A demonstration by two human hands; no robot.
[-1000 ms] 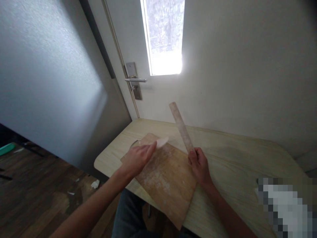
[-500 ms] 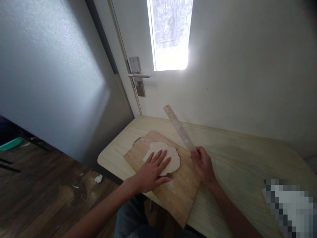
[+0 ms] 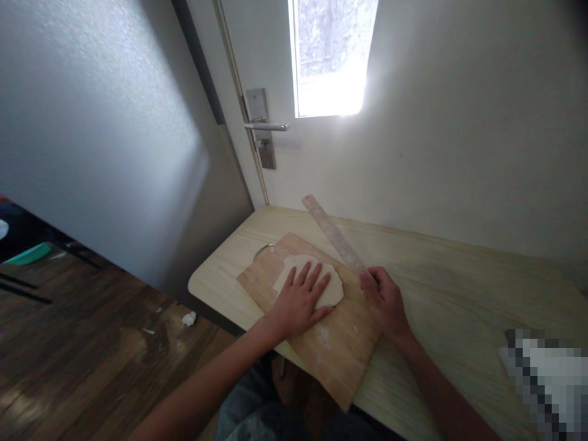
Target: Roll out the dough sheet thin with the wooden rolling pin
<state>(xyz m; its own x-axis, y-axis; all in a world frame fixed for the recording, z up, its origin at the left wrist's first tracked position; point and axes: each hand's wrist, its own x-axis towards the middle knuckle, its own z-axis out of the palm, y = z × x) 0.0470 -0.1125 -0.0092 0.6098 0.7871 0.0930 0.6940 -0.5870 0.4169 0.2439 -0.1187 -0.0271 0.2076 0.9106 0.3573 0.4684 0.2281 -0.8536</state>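
Observation:
A thin, flat sheet of pale dough with an uneven edge lies on a wooden cutting board. My left hand rests palm down on the dough, its fingers spread, covering the sheet's near left part. In my right hand, at the board's right edge, is a long, flat wooden strip dusted with flour. I grip it by its near end. Its far end points up and left, beyond the dough.
The board sits angled on a light wood table, its near corner past the front edge. A metal ring shows at its far left. Behind stands a door with a lever handle. A pixelated object lies at right.
The view has shifted slightly. My left hand has slid a little farther up and right on the dough. The wooden strip's far end has dipped slightly to the left.

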